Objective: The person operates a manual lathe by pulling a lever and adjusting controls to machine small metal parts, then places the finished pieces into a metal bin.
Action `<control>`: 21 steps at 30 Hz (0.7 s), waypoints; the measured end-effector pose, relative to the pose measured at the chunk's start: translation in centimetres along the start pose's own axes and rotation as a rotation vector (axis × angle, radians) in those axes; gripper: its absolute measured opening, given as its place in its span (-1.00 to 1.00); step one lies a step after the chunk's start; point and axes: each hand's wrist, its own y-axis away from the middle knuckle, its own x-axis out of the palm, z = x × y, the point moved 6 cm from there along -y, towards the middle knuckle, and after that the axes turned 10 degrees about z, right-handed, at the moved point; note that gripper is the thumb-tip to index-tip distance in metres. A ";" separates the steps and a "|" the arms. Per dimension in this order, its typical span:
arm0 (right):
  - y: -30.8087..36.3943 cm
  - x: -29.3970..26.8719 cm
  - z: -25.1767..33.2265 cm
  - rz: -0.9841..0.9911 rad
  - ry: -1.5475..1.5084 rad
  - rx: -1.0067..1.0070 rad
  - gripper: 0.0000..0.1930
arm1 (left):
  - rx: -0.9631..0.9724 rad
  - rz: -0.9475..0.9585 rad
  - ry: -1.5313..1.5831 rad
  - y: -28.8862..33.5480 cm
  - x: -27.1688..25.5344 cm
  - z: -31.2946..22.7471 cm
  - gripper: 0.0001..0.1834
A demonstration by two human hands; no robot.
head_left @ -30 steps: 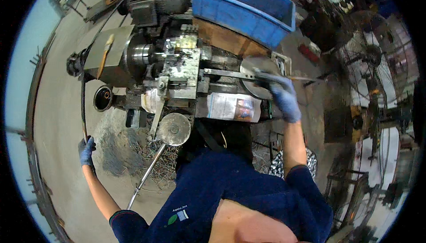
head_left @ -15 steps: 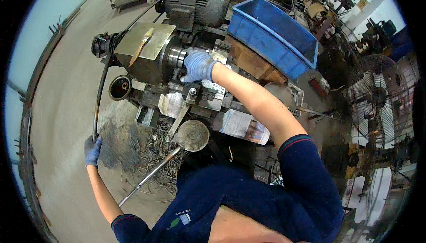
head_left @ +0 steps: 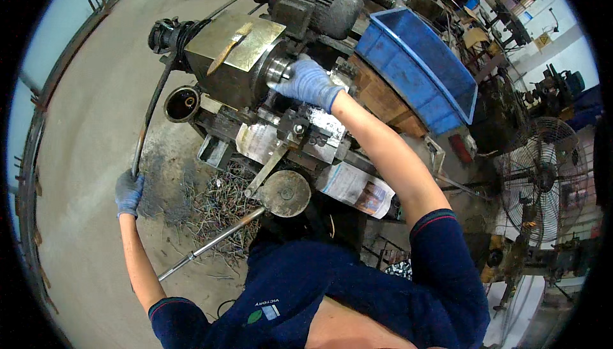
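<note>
My left hand [head_left: 129,193], in a grey-blue knit glove, is closed around the lower end of a long dark lever [head_left: 151,108]. This lever runs up to the left end of a lathe's headstock [head_left: 225,80]. At the other side of the headstock, my right hand [head_left: 307,83], in a matching glove, is closed against the shiny metal spindle nose [head_left: 277,71]. What its fingers hold is hidden by the glove. A brush [head_left: 228,50] with a wooden handle lies on the headstock's metal cover plate [head_left: 263,35]. Just below my right hand sits the tool post [head_left: 294,126].
Behind the lathe are a motor [head_left: 319,7] and a blue plastic bin [head_left: 418,68]. A round metal plate [head_left: 285,193] and a long steel handle [head_left: 214,245] are near my body. Metal shavings [head_left: 223,205] litter the floor. A caged fan [head_left: 543,173] stands right.
The view has turned, so the lathe appears higher and further right. My left hand still grips the lever, and my right hand stays at the spindle nose.
</note>
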 end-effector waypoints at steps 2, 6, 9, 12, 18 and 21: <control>-0.5 -1.1 0.7 -0.069 -0.269 -0.152 -0.42 | 0.012 -0.002 -0.021 -0.4 0.4 0.4 -0.64; -1.4 -0.8 -1.1 0.113 -0.318 -0.064 -0.47 | 0.068 -0.168 -0.171 -0.9 -0.2 0.1 -0.73; -1.5 -1.1 -1.1 0.138 -0.402 0.011 -0.47 | 0.129 -0.251 -0.324 -3.3 -1.8 5.1 -0.80; -1.3 -1.8 -0.7 0.119 -0.479 0.004 -0.47 | 0.148 -0.311 -0.386 -7.6 -1.7 9.0 -0.82; -0.4 -2.6 -2.0 0.038 -0.312 0.016 -0.44 | -0.099 -0.048 -0.448 -11.2 -2.3 9.9 -0.73; 3.6 -7.3 -1.3 -0.251 -0.300 -0.051 -0.59 | 0.207 -0.257 0.104 -11.1 -3.7 4.5 -0.70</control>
